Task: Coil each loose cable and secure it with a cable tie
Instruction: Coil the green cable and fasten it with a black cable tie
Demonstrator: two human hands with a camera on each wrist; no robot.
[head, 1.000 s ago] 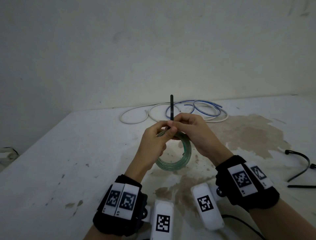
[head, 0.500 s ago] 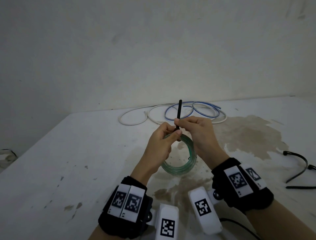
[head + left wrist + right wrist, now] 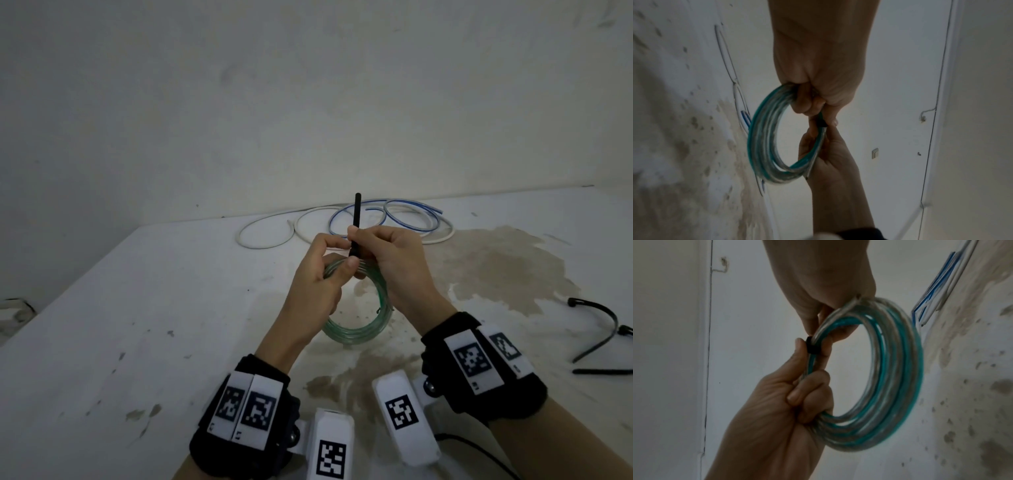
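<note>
Above the table [image 3: 171, 308], my left hand [image 3: 317, 284] grips the coiled green cable [image 3: 359, 334], thumb on top. My right hand [image 3: 394, 260] pinches the black cable tie [image 3: 356, 219] wrapped round it, tail upright. Loose white and blue cables [image 3: 404, 219] lie behind.

No readable text, only coded square markers on wristbands [image 3: 246, 407]
</note>
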